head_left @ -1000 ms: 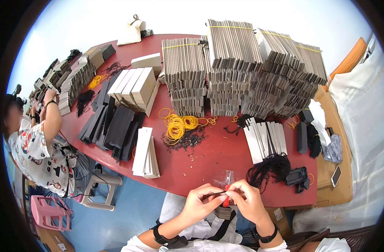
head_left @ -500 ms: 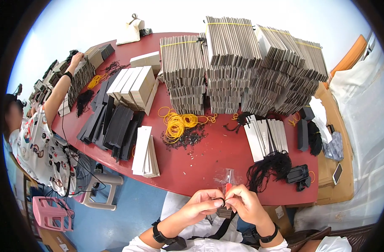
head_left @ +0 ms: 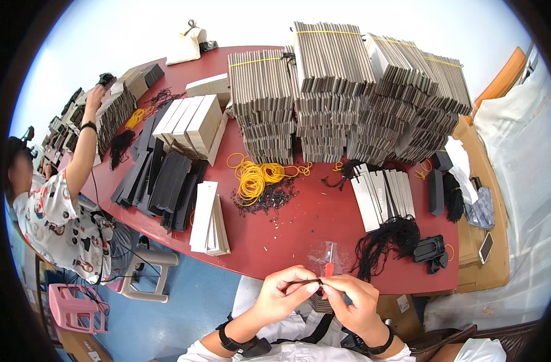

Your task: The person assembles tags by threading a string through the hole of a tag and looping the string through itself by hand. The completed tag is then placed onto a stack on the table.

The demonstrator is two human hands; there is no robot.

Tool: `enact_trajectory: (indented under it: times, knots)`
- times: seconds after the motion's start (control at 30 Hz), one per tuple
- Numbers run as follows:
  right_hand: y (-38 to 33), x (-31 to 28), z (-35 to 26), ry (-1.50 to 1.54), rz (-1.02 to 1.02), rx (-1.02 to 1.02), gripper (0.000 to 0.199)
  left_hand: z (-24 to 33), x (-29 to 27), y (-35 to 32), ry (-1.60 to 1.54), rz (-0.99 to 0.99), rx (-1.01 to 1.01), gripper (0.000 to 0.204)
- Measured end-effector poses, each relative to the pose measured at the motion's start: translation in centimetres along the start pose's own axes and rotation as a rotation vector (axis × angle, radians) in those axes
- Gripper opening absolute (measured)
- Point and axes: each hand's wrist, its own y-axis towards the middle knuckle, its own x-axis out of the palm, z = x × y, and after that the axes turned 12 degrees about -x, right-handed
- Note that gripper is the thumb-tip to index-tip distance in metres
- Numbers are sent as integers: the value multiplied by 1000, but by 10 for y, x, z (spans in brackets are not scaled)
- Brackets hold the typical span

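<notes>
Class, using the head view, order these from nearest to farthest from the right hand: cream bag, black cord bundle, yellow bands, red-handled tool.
1. Red-handled tool: just beyond the right hand.
2. Black cord bundle: beyond, to its right.
3. Yellow bands: mid-table, to its left.
4. Cream bag: far edge, upper left.

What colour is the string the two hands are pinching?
The string is black; the head view shows it best.
</notes>
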Motion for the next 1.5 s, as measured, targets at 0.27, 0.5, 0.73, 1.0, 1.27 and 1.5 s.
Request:
enact_trajectory:
  times: [0.27,0.5,0.73,1.0,1.27,1.5]
  knots:
    - [-1,6,-1,123,39,230,15,10,8,-1,486,242,301,12]
    - [-3,17,5,-122,54,74,9,13,23,-1,526,462,257,7]
    - [-3,21,5,-54,64,168,9,17,20,-4,611,459,180,6]
    - [-8,15,6,258,39,424,7,19,11,-10,683,404,110,11]
    - [-1,4,9,238,-96,366,8,12,10,-8,895,438,325,14]
    - [8,-4,13,25,-268,187,4,10,1,-6,259,159,-111,7]
